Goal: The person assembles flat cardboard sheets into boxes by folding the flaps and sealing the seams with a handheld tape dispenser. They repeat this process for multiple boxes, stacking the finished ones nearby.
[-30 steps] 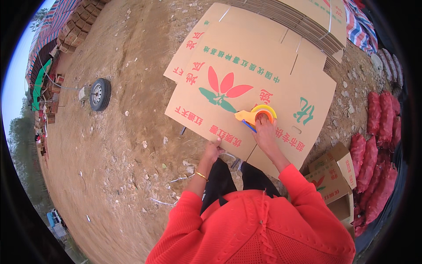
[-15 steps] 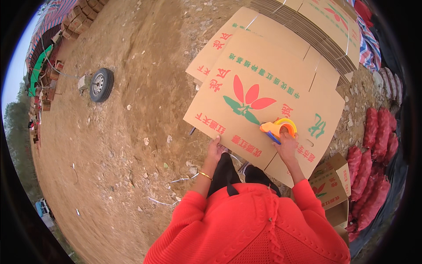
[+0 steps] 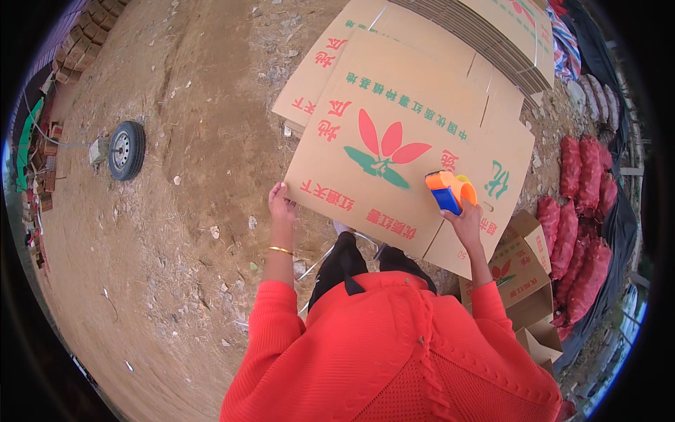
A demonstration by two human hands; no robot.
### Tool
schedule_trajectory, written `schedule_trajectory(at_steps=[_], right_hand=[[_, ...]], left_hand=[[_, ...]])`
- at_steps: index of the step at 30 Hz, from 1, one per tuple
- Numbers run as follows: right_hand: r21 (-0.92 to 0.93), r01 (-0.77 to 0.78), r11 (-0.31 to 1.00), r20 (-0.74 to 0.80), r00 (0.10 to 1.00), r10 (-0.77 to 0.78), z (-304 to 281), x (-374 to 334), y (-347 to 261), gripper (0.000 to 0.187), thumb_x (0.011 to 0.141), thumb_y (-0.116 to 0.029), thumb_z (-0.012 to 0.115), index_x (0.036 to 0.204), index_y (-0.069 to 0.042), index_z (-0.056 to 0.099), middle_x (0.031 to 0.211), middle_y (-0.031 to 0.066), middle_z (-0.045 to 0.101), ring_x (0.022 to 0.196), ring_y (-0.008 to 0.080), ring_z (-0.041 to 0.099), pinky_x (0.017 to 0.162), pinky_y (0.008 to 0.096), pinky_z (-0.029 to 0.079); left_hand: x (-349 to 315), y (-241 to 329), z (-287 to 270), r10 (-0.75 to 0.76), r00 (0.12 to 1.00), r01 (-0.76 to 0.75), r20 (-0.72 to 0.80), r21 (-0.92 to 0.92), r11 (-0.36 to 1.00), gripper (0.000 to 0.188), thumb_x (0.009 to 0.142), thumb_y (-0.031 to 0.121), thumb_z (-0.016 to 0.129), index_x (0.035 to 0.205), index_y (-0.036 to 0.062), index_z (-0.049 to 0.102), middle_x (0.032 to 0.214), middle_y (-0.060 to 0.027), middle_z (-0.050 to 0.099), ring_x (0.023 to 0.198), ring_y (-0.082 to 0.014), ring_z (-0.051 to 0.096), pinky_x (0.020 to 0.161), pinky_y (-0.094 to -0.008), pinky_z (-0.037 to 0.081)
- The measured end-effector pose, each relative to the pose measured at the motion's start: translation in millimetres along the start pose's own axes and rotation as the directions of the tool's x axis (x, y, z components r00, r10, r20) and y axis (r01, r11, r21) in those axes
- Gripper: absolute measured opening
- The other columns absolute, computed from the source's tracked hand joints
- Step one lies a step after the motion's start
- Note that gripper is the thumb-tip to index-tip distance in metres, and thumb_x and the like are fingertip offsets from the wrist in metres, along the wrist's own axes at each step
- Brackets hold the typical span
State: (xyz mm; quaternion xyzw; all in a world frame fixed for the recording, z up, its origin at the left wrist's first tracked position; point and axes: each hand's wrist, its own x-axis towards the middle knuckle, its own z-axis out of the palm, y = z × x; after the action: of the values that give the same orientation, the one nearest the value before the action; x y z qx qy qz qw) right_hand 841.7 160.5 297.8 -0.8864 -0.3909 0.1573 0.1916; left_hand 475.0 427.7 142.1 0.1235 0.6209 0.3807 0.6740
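Observation:
A flattened cardboard box (image 3: 422,126) printed with a red and green leaf design lies in front of me, on top of other flat boxes. My left hand (image 3: 281,204) pinches its near left corner, the fingers curled around the edge. In my right hand (image 3: 465,221) is an orange and blue tape dispenser (image 3: 450,190) carrying a yellow roll. I hold it just over the right part of the box, its blue side tilted toward me. Whether the dispenser touches the cardboard I cannot tell.
A strapped stack of flat cardboard (image 3: 485,42) rises at the far side. To my right stands an opened cardboard box (image 3: 524,281) beside several red mesh sacks (image 3: 587,271). A wheel (image 3: 127,150) sits on the dirt ground (image 3: 190,232) at the left.
My left hand has slid from the box's near edge out to its left corner. My right hand has turned the tape dispenser, bringing its blue part up into sight.

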Motion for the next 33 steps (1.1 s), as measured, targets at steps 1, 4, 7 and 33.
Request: schedule_trajectory(at_steps=[1,4,7,33], right_hand=[[-0.004,-0.05,0.999,0.015,0.999,0.05,-5.9,-1.8,4.0,0.041,0.061,-0.03,0.083,0.071,-0.003,0.054,0.061,0.0121,0.052,0.063,0.0319,0.052,0.076,0.0407,0.035],[0.004,-0.098,0.995,-0.016,0.995,0.098,-22.9,-0.1,5.2,0.041,0.061,-0.027,0.084,0.068,-0.002,0.053,0.055,0.0111,0.048,0.054,0.0291,0.049,0.062,0.04,0.037],[0.018,-0.159,0.987,-0.066,0.985,0.16,-38.7,-7.2,24.1,0.041,0.061,-0.025,0.085,0.066,-0.001,0.052,0.05,0.0099,0.043,0.047,0.0264,0.045,0.052,0.0394,0.035],[0.103,-0.095,0.99,0.267,0.962,0.064,-17.1,-0.3,-47.3,0.039,0.06,-0.027,0.081,0.078,-0.001,0.057,0.071,0.0142,0.058,0.078,0.0302,0.057,0.086,0.0415,0.035]], left_hand=[[2.3,2.3,-0.9,0.018,1.0,-0.018,0.0,0.096,0.995,0.024,0.085,0.017,0.067,0.105,0.0094,0.056,0.097,-0.0019,0.061,0.086,-0.0156,0.058,0.074,-0.0317,0.048],[24.4,16.3,-5.4,0.283,0.953,-0.303,0.112,0.426,0.852,0.014,0.085,0.013,0.068,0.095,0.005,0.064,0.082,0.0011,0.063,0.074,-0.0088,0.057,0.066,-0.0247,0.047],[26.7,22.2,20.3,0.261,0.925,-0.374,0.277,0.544,0.751,0.017,0.085,0.01,0.067,0.099,0.0007,0.066,0.082,-0.0005,0.066,0.072,-0.0074,0.058,0.065,-0.0234,0.047],[-2.6,26.1,59.7,0.588,0.706,-0.576,0.394,0.803,0.154,0.025,0.08,0.014,0.069,0.103,0.004,0.067,0.089,-0.0065,0.065,0.079,-0.0161,0.06,0.075,-0.0293,0.047]])
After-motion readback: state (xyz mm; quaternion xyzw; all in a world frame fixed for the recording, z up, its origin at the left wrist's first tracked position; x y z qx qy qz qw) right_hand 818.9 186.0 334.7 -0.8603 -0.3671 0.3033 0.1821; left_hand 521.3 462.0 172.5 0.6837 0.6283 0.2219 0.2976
